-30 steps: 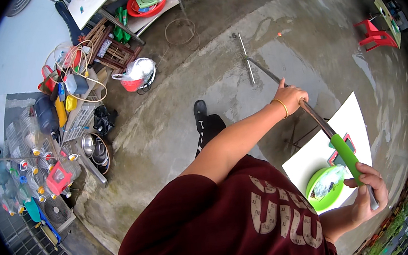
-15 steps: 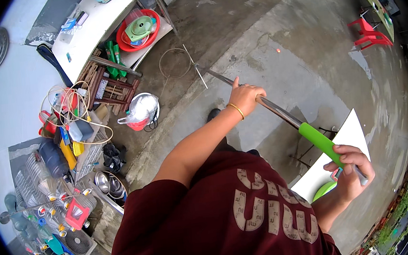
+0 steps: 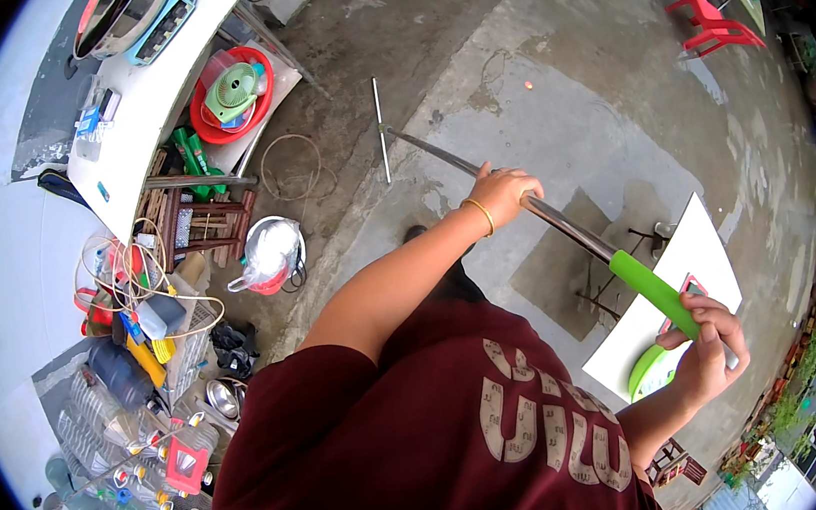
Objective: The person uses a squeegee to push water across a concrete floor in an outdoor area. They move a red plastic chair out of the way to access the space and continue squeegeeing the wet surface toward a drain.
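Head view: I've got a long-handled squeegee (image 3: 566, 224) in both hands, out in front of me over the wet concrete floor (image 3: 602, 102). Long axis runs diagonally: butt end at lower right by my right side, pole sloping away and down to upper left. Head end points ahead and to my left. Its thin pale bar (image 3: 384, 152) sits across the pole's far end, near vertical in view, so oblique to the pole rather than in line. Bar looks down at floor level; can't confirm contact along its whole length.

Left hand (image 3: 504, 194) is clamped around the metal pole partway along, arm stretched out. Right hand (image 3: 711, 349) is closed around the butt end, at the lower part of the green grip (image 3: 647, 284).

White bench (image 3: 613, 360) is beyond and partly behind the grip, with a green basin (image 3: 642, 369) on it. Red basin (image 3: 265, 70) sits well off to the left.
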The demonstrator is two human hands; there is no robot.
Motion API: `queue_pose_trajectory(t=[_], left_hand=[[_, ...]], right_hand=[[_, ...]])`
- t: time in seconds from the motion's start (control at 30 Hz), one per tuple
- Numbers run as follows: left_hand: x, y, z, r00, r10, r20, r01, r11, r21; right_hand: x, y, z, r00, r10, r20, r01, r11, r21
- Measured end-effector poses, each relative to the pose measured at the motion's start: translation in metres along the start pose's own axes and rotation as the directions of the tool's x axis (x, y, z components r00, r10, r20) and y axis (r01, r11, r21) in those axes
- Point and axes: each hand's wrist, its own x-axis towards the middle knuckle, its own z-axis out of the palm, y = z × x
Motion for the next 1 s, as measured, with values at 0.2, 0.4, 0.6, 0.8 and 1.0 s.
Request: queue_pose_trajectory(t=[0.2,0.4,0.6,0.8,1.0], left_hand=[[0.088,0.038,-0.012,0.974,0.138,0.179,-0.17,0.969,0.177],[0.107,0.007,-0.066,0.995,0.096,0.0,-0.093,0.964,0.25],[0.108,-0.143,-0.133,0.964,-0.141,-0.225,0.212,0.919,0.333],[0.134,-0.175,-0.169,0.936,-0.339,-0.099,0.351,0.863,0.363],[0.188,-0.096,-0.122,0.996,0.056,0.071,-0.065,0.99,0.126]], right_hand=[[0.024,0.008,-0.014,0.979,-0.202,0.032,0.205,0.971,-0.123],[0.053,0.039,0.008,0.996,-0.083,-0.042,0.085,0.995,0.045],[0.111,0.084,0.129,0.925,0.29,0.247,-0.349,0.906,0.241],[0.167,0.083,0.176,0.885,0.337,0.322,-0.391,0.913,0.119],[0.186,0.02,0.111,0.989,0.129,-0.072,-0.136,0.985,-0.101]])
